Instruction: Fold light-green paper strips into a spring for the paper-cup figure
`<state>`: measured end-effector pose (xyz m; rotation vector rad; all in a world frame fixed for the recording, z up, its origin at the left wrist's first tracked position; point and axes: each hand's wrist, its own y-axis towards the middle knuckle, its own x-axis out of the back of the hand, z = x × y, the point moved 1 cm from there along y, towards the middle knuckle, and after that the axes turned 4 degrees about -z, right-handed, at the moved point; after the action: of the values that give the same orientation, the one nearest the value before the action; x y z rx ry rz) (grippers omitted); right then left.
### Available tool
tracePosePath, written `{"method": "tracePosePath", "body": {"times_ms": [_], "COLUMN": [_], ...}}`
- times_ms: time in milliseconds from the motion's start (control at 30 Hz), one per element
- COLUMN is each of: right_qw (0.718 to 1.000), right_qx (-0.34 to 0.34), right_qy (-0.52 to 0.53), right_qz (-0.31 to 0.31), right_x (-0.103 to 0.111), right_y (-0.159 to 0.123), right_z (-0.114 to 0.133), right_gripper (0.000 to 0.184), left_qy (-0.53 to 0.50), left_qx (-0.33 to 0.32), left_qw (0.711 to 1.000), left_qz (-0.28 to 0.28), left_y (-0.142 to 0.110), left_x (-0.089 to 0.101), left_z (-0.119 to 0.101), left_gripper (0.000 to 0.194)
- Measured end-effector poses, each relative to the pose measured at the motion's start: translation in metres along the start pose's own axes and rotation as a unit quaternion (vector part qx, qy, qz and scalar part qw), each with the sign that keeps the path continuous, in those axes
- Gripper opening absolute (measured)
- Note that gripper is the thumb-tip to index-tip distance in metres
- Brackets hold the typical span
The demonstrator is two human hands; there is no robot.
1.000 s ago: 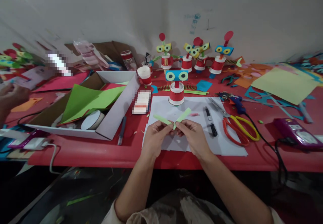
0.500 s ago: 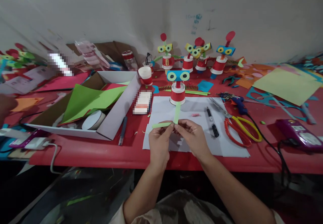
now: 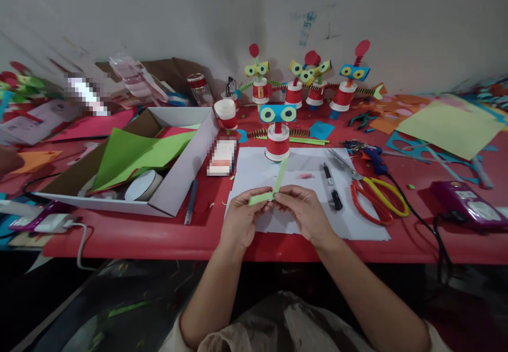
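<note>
Green paper strips (image 3: 281,176): between your fingertips, over the near part of the white sheets, one leg pointing left and the other away from you (you cannot tell from here whether the corner is stuck or merely pressed).
Left hand (image 3: 241,211): your thumb and fingers are closed in a pinch near the corner, with the left leg lying along them.
Right hand (image 3: 305,209): your thumb and forefinger are pinched together at the same corner, no gap showing.
White sheets (image 3: 250,169): spread under both your hands, with a pink coil (image 3: 305,176) and a black pen (image 3: 332,187) to your right.
Cup figure (image 3: 278,143): upright at the far edge of the sheets, blue head with two round eyes, springy paper arms.
Scissors (image 3: 379,196): blades over the sheets, red and yellow handles toward you; a blue glue gun (image 3: 375,160) lies just beyond.
Open box (image 3: 184,164): on your left, holding green paper (image 3: 138,156) and a white roll (image 3: 143,185).
Back row (image 3: 261,91): four similar figures by the wall.
Far left: another person's blurred hand (image 3: 8,160).
</note>
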<state>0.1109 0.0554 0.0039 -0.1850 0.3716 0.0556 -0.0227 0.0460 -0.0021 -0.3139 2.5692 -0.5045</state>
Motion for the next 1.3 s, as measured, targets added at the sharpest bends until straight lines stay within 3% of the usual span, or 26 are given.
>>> {"method": "tracePosePath", "body": {"times_ms": [433,567,733,967,1300], "right_qw": [0.996,0.989,0.994,0.992,0.996], "right_qx": [0.06,0.09,0.08,0.086,0.056], "right_qy": [-0.064,-0.119,-0.073,-0.09,-0.068], "right_qz": [-0.017,-0.007,0.01,-0.037,-0.002], "right_x": [0.004,0.006,0.003,0.007,0.004], "right_y": [0.0,0.0,0.001,0.004,0.003], "right_z": [-0.008,-0.012,-0.013,-0.014,-0.008], "right_gripper": [0.012,0.012,0.018,0.011,0.013], "left_qy": [0.101,0.098,0.066,0.002,0.051], "left_qx": [-0.124,-0.14,-0.16,-0.119,-0.068], "left_qw": [0.987,0.985,0.984,0.993,0.996], "left_qz": [0.03,0.007,-0.032,-0.008,0.007], "left_y": [0.0,-0.003,-0.005,-0.008,-0.004], "left_x": [-0.001,-0.003,-0.005,-0.01,-0.004], "left_z": [0.004,0.002,0.008,0.013,-0.001], "left_gripper": [0.026,0.022,0.022,0.019,0.016]}}
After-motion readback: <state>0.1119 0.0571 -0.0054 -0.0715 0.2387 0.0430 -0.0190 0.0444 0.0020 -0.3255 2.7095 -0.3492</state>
